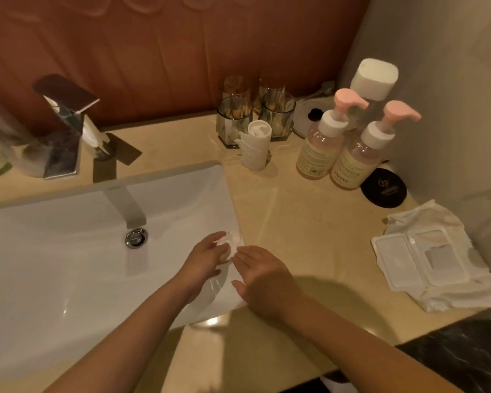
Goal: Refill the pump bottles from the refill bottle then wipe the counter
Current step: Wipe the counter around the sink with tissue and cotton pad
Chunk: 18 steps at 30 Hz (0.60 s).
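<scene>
Two pump bottles with pink heads stand at the back right of the beige counter (304, 228): the left pump bottle (321, 146) and the right pump bottle (360, 157). Behind them rises the clear refill bottle (373, 83) with a white cap. At the sink's right rim, my left hand (207, 258) holds a small white wipe (229, 245). My right hand (262, 275) lies beside it with fingers extended, fingertips touching the wipe.
A white sink (68, 265) with a chrome faucet (65, 123) fills the left. Two glass tumblers (234, 120) and a rolled white cloth (255, 146) stand at the back. A wet-wipe pack (420, 259) lies on tissue at the right, near a black coaster (383, 191).
</scene>
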### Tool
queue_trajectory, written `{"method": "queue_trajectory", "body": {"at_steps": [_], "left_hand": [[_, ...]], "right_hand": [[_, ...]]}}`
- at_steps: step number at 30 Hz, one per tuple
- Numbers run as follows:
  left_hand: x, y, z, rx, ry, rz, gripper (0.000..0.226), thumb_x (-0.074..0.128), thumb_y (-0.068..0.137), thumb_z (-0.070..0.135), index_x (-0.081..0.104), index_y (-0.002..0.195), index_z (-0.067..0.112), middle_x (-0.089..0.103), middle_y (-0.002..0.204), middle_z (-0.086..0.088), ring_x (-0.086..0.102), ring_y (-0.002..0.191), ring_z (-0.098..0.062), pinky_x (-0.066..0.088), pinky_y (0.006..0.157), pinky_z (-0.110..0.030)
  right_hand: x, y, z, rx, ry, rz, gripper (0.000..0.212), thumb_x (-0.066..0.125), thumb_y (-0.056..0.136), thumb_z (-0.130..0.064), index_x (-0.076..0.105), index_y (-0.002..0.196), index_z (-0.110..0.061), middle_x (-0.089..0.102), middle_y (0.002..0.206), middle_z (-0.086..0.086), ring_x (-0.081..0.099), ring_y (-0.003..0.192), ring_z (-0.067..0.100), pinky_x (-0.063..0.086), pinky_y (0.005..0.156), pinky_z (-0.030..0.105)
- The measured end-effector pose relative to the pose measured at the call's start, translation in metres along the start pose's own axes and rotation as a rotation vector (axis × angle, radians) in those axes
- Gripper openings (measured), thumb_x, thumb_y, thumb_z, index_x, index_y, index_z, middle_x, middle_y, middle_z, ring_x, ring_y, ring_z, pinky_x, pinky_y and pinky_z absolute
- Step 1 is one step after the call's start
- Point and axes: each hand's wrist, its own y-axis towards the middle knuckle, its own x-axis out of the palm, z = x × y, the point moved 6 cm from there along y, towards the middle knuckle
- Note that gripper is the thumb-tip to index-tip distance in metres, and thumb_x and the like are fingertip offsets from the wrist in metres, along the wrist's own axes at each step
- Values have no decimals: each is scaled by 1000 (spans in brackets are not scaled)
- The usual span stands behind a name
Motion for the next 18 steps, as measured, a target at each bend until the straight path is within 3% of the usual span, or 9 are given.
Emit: {"method": "queue_trajectory", "body": {"at_steps": [4,7,11,14,16,18], "left_hand": [[2,-1,10,116,-84,122,23,57,90,8,62,111,16,66,109,-8,63,97,-21,52,84,-32],[1,-3,25,184,-180,135,21,55,91,3,61,103,19,66,109,-8,64,98,-21,53,78,-27],[9,-9,51,274,-281,18,22,55,93,6,59,109,20,67,110,-9,66,100,-23,55,81,-28],[12,-9,70,331,-240,-47,28,52,95,13,56,122,23,67,113,-4,65,102,-19,53,80,-25],[6,-7,76,348,-168,-12,30,52,96,17,54,123,30,63,119,1,62,107,-15,49,81,-24],[-4,-5,74,336,-125,61,33,52,95,16,53,126,27,60,121,2,59,107,-11,46,78,-20]], "right_hand": [[-16,-1,5,100,195,48,36,67,81,-17,65,116,-10,68,115,5,62,107,19,38,100,22],[-33,2,12,200,400,214,31,62,84,-7,60,115,-7,60,112,6,58,103,15,39,96,12],[-49,21,23,415,818,327,41,61,86,-2,55,126,-12,52,124,0,56,110,8,47,93,20],[-73,39,36,446,718,435,31,61,86,1,67,115,-12,63,117,2,60,103,8,50,88,18],[-88,47,48,389,460,470,27,64,82,3,72,104,-9,68,108,5,63,99,15,51,86,25],[-86,49,55,268,156,393,23,68,73,5,74,92,-7,71,98,7,64,92,24,53,77,31]]}}
